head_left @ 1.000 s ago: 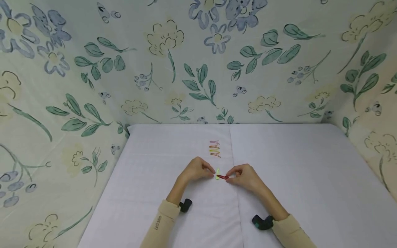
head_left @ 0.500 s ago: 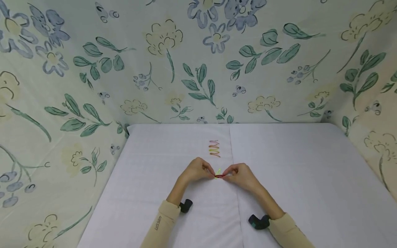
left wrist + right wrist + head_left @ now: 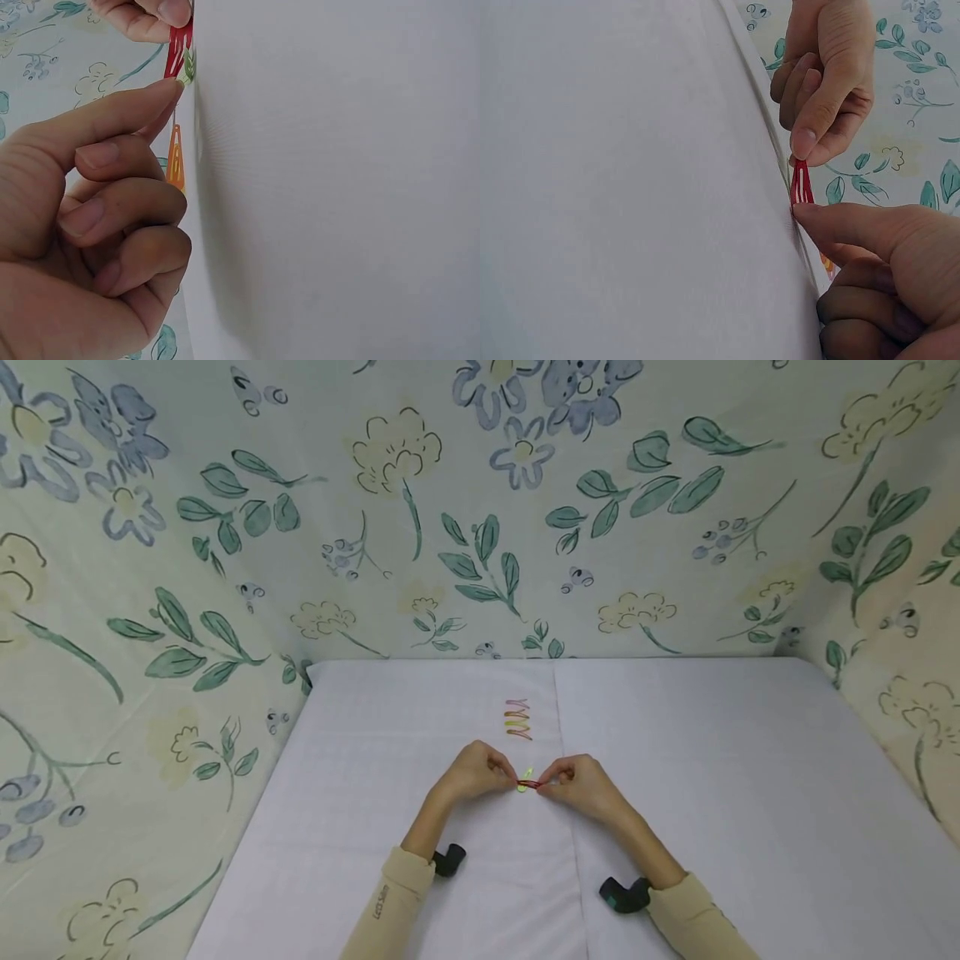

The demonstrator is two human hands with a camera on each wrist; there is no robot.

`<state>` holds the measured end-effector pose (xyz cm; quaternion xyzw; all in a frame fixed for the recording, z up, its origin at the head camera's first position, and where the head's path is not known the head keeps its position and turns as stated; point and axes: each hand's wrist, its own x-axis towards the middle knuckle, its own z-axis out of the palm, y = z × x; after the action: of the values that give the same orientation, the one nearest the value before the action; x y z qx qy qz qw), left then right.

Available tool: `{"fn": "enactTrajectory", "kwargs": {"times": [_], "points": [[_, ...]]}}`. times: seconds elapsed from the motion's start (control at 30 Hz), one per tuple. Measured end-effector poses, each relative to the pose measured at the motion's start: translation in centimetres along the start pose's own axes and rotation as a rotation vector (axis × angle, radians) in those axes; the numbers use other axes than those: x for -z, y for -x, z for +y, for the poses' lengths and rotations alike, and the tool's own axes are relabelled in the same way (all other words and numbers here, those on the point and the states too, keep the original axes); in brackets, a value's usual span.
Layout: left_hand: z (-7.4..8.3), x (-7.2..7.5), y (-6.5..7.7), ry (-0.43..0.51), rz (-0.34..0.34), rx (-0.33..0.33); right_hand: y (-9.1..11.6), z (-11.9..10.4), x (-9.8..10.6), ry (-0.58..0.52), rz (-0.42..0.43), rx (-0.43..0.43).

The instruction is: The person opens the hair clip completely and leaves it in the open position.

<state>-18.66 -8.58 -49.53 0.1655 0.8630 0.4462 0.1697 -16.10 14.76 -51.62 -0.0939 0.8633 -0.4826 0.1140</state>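
Observation:
A red snap hair clip is stretched between both hands near the middle of the table. My left hand pinches its left end between thumb and forefinger; my right hand pinches the other end. The clip's red prongs look slightly spread in the right wrist view. Under and behind it lies a yellow-green hair clip, partly hidden. In the left wrist view the left hand's other fingers are curled, holding nothing.
Beyond the hands, several hair clips in pink, orange and yellow lie in a column on the white tablecloth. A floral curtain rises behind the table and at both sides. Each wrist carries a black camera.
The right hand has moved left with the red clip, whose left end the left hand now pinches. The yellow-green clip beneath has tilted slightly, its upper end toward the right.

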Motion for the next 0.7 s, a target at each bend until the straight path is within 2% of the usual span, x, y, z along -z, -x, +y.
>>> {"fn": "enactTrajectory", "kwargs": {"times": [0.23, 0.53, 0.7], "points": [[0.1, 0.15, -0.16, 0.038, 0.022, -0.007, -0.35, 0.55, -0.02, -0.031, 0.05, 0.011], [0.33, 0.39, -0.3, 0.076, 0.117, -0.016, -0.88, 0.08, 0.03, -0.072, 0.129, 0.022], [0.29, 0.33, -0.54, 0.107, 0.142, -0.014, -0.97, 0.1, 0.21, -0.092, 0.155, 0.024]]}}
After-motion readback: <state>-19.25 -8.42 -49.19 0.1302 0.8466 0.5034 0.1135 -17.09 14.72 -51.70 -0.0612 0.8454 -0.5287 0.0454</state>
